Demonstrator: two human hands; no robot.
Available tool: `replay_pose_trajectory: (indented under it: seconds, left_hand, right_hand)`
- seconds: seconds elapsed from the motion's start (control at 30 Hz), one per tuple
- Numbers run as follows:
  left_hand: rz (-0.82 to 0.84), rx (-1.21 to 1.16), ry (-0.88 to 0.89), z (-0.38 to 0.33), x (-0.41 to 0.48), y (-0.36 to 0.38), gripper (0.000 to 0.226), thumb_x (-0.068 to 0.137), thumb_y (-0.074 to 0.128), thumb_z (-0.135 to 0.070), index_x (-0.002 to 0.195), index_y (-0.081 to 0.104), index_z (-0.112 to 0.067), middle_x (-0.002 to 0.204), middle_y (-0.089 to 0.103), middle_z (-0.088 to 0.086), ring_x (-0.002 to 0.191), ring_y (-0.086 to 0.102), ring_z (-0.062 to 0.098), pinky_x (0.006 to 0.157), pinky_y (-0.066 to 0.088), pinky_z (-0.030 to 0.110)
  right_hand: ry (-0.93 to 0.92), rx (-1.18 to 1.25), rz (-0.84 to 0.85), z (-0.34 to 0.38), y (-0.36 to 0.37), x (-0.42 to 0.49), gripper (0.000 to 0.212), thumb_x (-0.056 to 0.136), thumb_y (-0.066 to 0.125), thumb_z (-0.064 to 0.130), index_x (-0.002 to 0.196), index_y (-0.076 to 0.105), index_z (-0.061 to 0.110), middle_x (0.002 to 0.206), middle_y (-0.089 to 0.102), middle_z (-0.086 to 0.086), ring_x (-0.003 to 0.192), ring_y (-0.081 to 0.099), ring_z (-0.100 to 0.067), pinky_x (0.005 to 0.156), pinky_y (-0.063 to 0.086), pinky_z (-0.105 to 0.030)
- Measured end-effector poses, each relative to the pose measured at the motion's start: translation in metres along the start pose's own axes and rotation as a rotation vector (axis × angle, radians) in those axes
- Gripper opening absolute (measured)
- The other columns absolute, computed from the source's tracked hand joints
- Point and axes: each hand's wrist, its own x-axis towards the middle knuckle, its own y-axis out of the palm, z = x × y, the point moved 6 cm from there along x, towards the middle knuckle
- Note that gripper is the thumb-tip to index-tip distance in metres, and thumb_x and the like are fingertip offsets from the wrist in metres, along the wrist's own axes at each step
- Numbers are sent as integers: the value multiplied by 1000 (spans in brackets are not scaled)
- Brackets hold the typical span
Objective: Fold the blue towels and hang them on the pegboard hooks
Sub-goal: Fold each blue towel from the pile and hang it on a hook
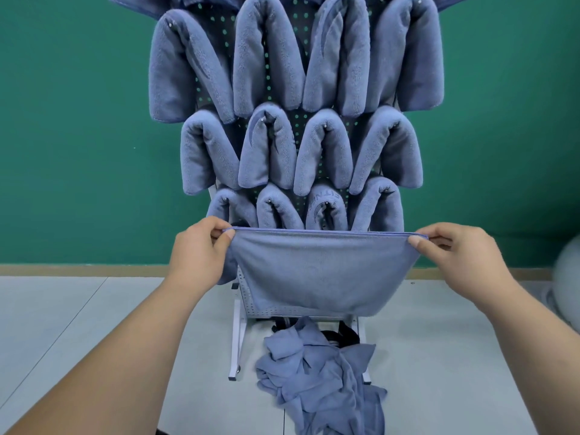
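A blue towel (320, 271) hangs stretched between my hands in front of the pegboard's lower part, folded so its bottom edge sags. My left hand (197, 249) pinches its top left corner and my right hand (455, 249) pinches its top right corner. Behind it stands the pegboard (299, 120), where several folded blue towels (266, 58) hang over hooks in rows. The towel in my hands hides part of the lowest row.
A heap of loose blue towels (320, 381) lies on the light floor at the foot of the pegboard's white stand (236, 340). A green wall (78, 120) is behind. A pale blurred object (568, 277) sits at the right edge.
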Motion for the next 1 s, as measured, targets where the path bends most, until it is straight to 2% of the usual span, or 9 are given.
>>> replay_pose_trajectory:
  seconds: [0.1, 0.17, 0.23, 0.33, 0.47, 0.63, 0.73, 0.83, 1.0]
  left_hand:
    - [29, -332, -124, 6, 0, 4, 10, 106, 61, -27, 101, 68, -21, 96, 74, 1, 91, 68, 22, 91, 54, 42]
    - [50, -564, -174, 4, -1, 5, 15, 107, 60, -29, 103, 69, -18, 97, 76, 5, 87, 67, 20, 93, 53, 42]
    - [38, -711, -205, -1, 0, 5, 22, 107, 60, -31, 104, 70, -13, 92, 72, 4, 82, 59, 15, 86, 51, 38]
    - [33, -828, -326, -5, -1, 10, 24, 107, 60, -33, 105, 71, -12, 83, 69, -3, 69, 56, 13, 64, 47, 31]
    - [67, -677, -454, 2, -10, 23, 28, 105, 62, -36, 98, 72, -11, 72, 58, 3, 54, 45, 21, 44, 42, 26]
    - [107, -533, -413, 3, -21, 44, 20, 98, 73, -26, 87, 74, -10, 76, 74, 9, 65, 63, 25, 65, 65, 45]
    - [205, -570, -394, -20, -35, 60, 14, 98, 74, -19, 91, 74, -7, 82, 78, 14, 62, 68, 20, 58, 60, 32]
    - [281, -584, -356, -43, -51, 76, 11, 96, 75, -16, 91, 72, -6, 75, 76, 10, 60, 69, 17, 58, 56, 28]
    - [372, -676, -332, -70, -73, 102, 10, 96, 77, -15, 87, 74, -12, 69, 73, 4, 62, 66, 12, 61, 55, 28]
  right_hand:
    - [88, 443, 53, -5, 4, 2, 18, 100, 71, 32, 93, 77, 16, 94, 80, 7, 89, 72, -10, 90, 55, -32]
    - [136, 651, 63, -7, 4, 3, 31, 102, 68, 38, 94, 73, 8, 94, 76, -2, 88, 66, -17, 97, 54, -41]
    - [170, 752, 41, -6, 4, 5, 38, 101, 67, 46, 95, 74, 9, 91, 69, -7, 88, 61, -21, 93, 52, -43]
    - [218, 847, 19, -2, 7, 4, 34, 100, 68, 47, 88, 77, 17, 80, 69, -2, 77, 61, -20, 80, 52, -38]
    - [361, 831, -30, -9, 19, -1, 36, 90, 80, 49, 90, 79, 13, 94, 76, -10, 81, 61, -23, 78, 51, -44]
    - [427, 747, -74, -12, 40, -9, 28, 86, 88, 34, 83, 80, 8, 81, 74, -4, 72, 60, -21, 72, 55, -38]
    - [390, 723, -18, -3, 60, -16, 24, 88, 86, 32, 82, 80, 9, 82, 75, -15, 72, 61, -22, 74, 58, -44]
    - [335, 724, 31, 14, 80, -24, 18, 92, 82, 24, 82, 80, 9, 84, 75, -21, 70, 60, -21, 72, 58, -44]
    - [179, 620, 140, 44, 107, -41, 15, 98, 74, 17, 86, 82, 21, 80, 78, 1, 69, 62, -12, 82, 62, -51]
